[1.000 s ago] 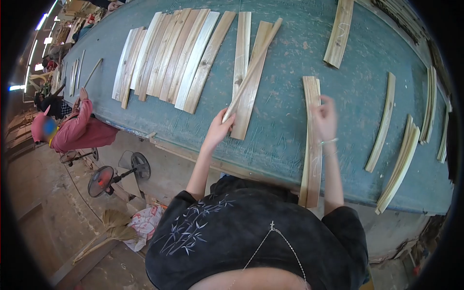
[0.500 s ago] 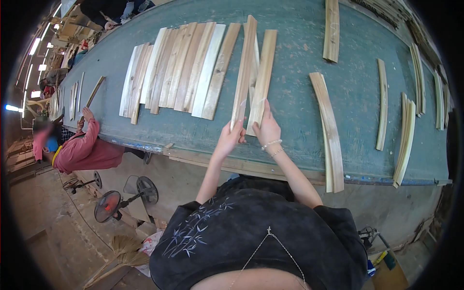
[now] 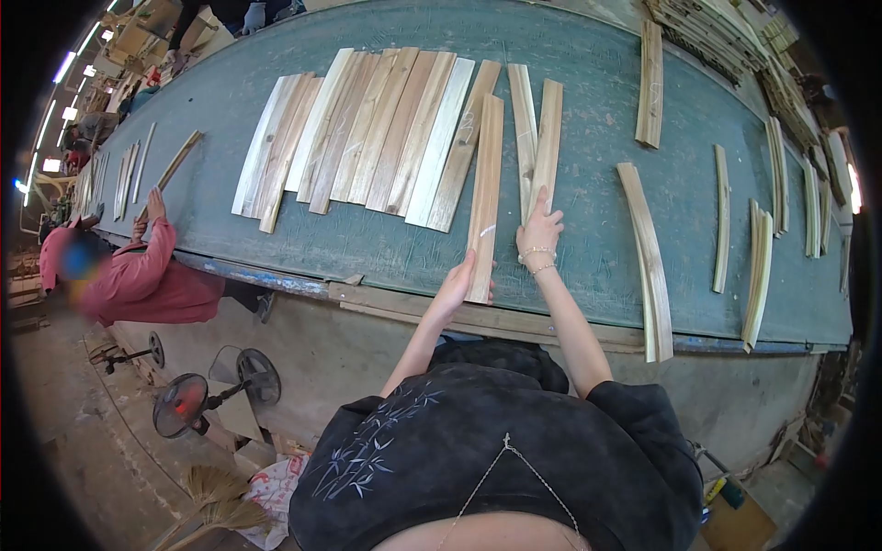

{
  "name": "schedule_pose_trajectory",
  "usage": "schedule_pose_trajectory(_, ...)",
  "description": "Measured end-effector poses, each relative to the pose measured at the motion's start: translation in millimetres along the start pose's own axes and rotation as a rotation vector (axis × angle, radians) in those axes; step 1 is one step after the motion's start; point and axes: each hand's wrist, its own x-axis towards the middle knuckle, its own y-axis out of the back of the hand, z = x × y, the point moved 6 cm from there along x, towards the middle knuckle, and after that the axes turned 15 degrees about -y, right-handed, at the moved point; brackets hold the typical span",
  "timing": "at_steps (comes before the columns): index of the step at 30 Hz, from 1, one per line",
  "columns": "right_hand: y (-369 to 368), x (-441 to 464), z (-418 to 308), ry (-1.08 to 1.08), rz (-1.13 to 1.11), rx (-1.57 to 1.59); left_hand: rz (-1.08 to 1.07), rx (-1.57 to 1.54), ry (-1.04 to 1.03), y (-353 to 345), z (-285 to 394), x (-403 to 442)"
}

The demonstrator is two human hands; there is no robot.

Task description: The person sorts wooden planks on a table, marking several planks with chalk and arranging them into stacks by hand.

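Note:
My left hand (image 3: 457, 286) is closed around the near end of a wooden strip (image 3: 485, 197), which has a pale mark on its face and is angled away from me. My right hand (image 3: 539, 237) grips the lower end of another strip (image 3: 549, 124). Just left of that one, a third strip (image 3: 522, 119) lies on the green table (image 3: 588, 248), its near end close to my right fingers. Further left, a row of strips (image 3: 372, 138) lies side by side, some pale and others brown. The row's rightmost strip (image 3: 466, 142) is slanted.
Right of my hands lie a stacked pair of strips (image 3: 648, 266), a far strip (image 3: 650, 87), a thin strip (image 3: 722, 220) and several bundles. At left, a person in a pink top (image 3: 142, 275) handles a strip (image 3: 178, 161). Fans (image 3: 181, 404) stand below the table.
My left hand has brought its strip nearer to me, clear of the others. My right hand's strip has shifted right and away from me. The camera view has moved slightly.

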Motion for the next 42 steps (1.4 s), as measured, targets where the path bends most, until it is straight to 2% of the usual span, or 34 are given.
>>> schedule_pose_trajectory(3,9,-3,13,0.119,-0.019,0.112,0.008,0.139,-0.061,9,9,-1)
schedule_pose_trajectory(5,30,-18,18,0.345,-0.338,0.61,0.02,0.228,-0.075,13,16,-1)
schedule_pose_trajectory(6,53,-30,20,0.341,-0.339,0.608,0.039,0.321,-0.088,17,19,-2)
schedule_pose_trajectory(7,69,-48,18,0.189,-0.854,1.006,0.036,0.321,-0.084,16,18,-3)
schedule_pose_trajectory(8,76,-69,13,0.0,-1.374,1.385,0.035,0.45,-0.135,15,20,-2)
schedule_pose_trajectory(9,75,-73,16,-0.007,-1.371,1.387,0.032,0.578,-0.184,9,28,-3)
schedule_pose_trajectory(11,78,-81,20,-0.014,-1.542,1.749,0.016,0.569,-0.182,-5,35,-10)
schedule_pose_trajectory(16,61,-93,19,0.037,-1.516,1.625,-0.02,0.47,-0.168,-11,31,-9)
schedule_pose_trajectory(18,57,-96,19,0.064,-1.46,1.456,-0.001,0.507,-0.311,-16,37,-9)
schedule_pose_trajectory(19,53,-98,19,0.042,-1.427,1.378,-0.005,0.516,-0.304,-18,39,-12)
schedule_pose_trajectory(20,45,-98,21,0.037,-1.425,1.39,-0.052,0.662,-0.264,-21,40,-14)
schedule_pose_trajectory(21,40,-97,21,0.249,-1.234,1.157,-0.101,0.806,-0.224,-24,41,-16)
schedule_pose_trajectory(22,38,-99,23,0.435,-1.033,0.914,-0.109,0.811,-0.22,-22,31,-15)
schedule_pose_trajectory(24,28,-105,30,0.441,-0.991,0.84,-0.199,0.875,-0.192,-21,2,-11)
schedule_pose_trajectory(26,15,-111,37,0.369,-1.051,0.77,-0.169,0.833,-0.188,-17,-11,-14)
schedule_pose_trajectory(28,30,-114,39,0.361,-1.042,0.805,-0.142,0.55,-0.156,-8,-25,-11)
schedule_pose_trajectory(29,33,-115,40,0.302,-1.111,0.817,-0.101,0.394,-0.287,-8,-26,-10)
schedule_pose_trajectory(32,32,-116,44,0.207,-1.205,0.85,-0.05,0.296,-0.174,-16,-13,-24)
schedule_pose_trajectory(37,37,-105,47,0.302,-0.981,0.91,0.017,0.186,-0.123,-17,-15,-29)
schedule_pose_trajectory(38,35,-102,48,0.343,-0.901,0.912,0.009,0.165,-0.176,-16,-16,-26)
schedule_pose_trajectory(39,35,-104,49,0.22,-0.951,0.983,0.0,0.145,-0.231,-14,-16,-23)
schedule_pose_trajectory(40,32,-104,48,0.222,-0.948,0.982,-0.001,0.143,-0.234,-10,-19,-20)
schedule_pose_trajectory(42,28,-105,47,0.076,-0.962,1.068,-0.062,0.333,-0.31,-5,-16,-17)
